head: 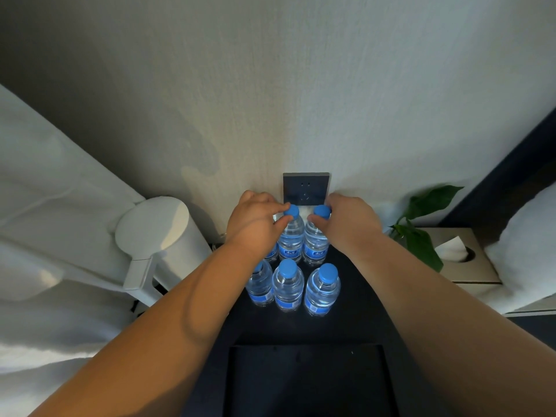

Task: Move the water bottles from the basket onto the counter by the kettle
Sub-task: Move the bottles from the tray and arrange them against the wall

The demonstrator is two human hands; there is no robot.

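Head view: both hands were at the back of the dark counter (355,320), mid-frame, just below the wall socket (306,188). The left hand (255,221) pinched the blue cap of the back middle bottle (290,239), thumb and fingertips closed on it. The right hand (346,219) gripped the cap of the back right bottle (315,242) the same way. Both bottles stood upright on the counter, side by side, nearly touching. A further bottle sat partly hidden under the left wrist.

In front of those stood a row of three more bottles (288,285), upright, close together. The white kettle (168,236) was at left centre, just beside the group. A dark rectangular recess at bottom centre may be the basket (307,380); too dark to tell whether anything remained in it.

Judgement: placing step, task looked nearly done. To do it well, seat both bases flat before letting go, release straight up off the caps, and keep wrists high on the way back so the forearms don't clip the front row. The tissue box (463,254) and plant (421,233) at right were well clear.
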